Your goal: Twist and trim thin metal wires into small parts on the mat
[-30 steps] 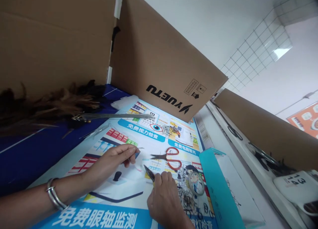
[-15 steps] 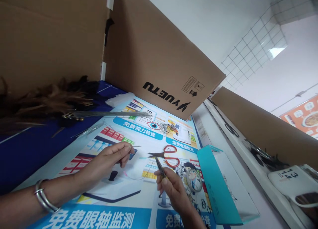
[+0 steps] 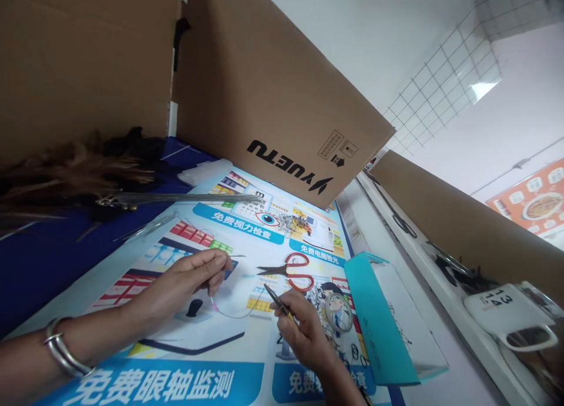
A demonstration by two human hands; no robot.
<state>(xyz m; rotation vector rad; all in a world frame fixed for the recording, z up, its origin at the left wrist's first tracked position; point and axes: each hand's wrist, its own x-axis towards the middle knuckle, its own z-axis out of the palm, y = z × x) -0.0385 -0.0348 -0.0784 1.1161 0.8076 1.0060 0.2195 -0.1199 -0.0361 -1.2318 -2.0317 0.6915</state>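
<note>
My left hand (image 3: 205,272) is closed in a pinch on a thin wire (image 3: 240,316). The wire hangs below the fingers with a small pink piece near them, then curves right and up to the tool's tip. My right hand (image 3: 304,329) is closed around slim pointed pliers (image 3: 278,303), with dark jaws and a bit of yellow at the grip. Their jaws point up and left, at the wire's end. Just beyond them, red-handled scissors (image 3: 293,271) lie with blades parted, pointing left.
Small metal pieces (image 3: 291,222) lie on the printed sheet (image 3: 259,388). A bundle of long wires (image 3: 189,199) and brown feathers (image 3: 74,165) lies at left. The teal box (image 3: 379,324) stands at right, a white mug (image 3: 506,312) beyond. Cardboard (image 3: 264,89) walls the back.
The view has shifted slightly, so most things appear a little farther left. The pliers have turned to point more leftward. Both hands keep their grips, and the wire still spans between them.
</note>
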